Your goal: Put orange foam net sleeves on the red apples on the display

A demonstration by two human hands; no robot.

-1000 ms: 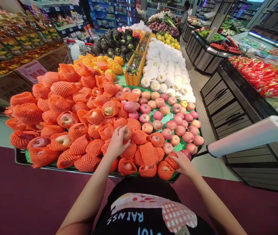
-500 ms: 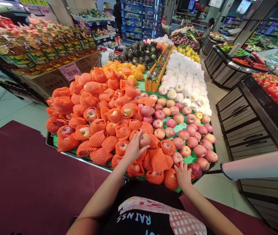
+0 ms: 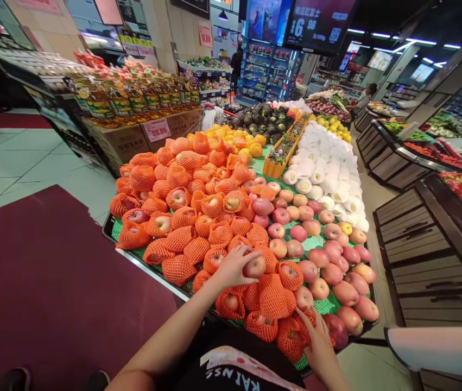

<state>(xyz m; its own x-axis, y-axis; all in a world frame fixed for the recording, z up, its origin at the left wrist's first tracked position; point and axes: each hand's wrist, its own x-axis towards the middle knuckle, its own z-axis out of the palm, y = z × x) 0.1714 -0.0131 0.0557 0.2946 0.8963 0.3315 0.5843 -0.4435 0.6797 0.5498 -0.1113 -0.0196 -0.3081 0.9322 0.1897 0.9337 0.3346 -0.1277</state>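
Observation:
An apple without its net is between the fingers and thumb of my left hand, just above the pile of apples in orange foam nets. My right hand is lower, by the front edge of the stand. Its fingers are apart and stretched over a netted apple, which they partly cover; whether they press on it I cannot tell. Just beyond those fingertips is a bare apple, and a dark red apple sits to their right.
Bare apples lie on green matting at the right. Behind are white-netted fruit, an orange planter box and dark-netted fruit. A white tube-like bar juts in from the right. Oil bottles stand at the left.
The view has tilted up, so the stand appears lower and farther right. My left hand still has the apple, now showing more of its side. My right hand's fingers have shifted over the netted apple.

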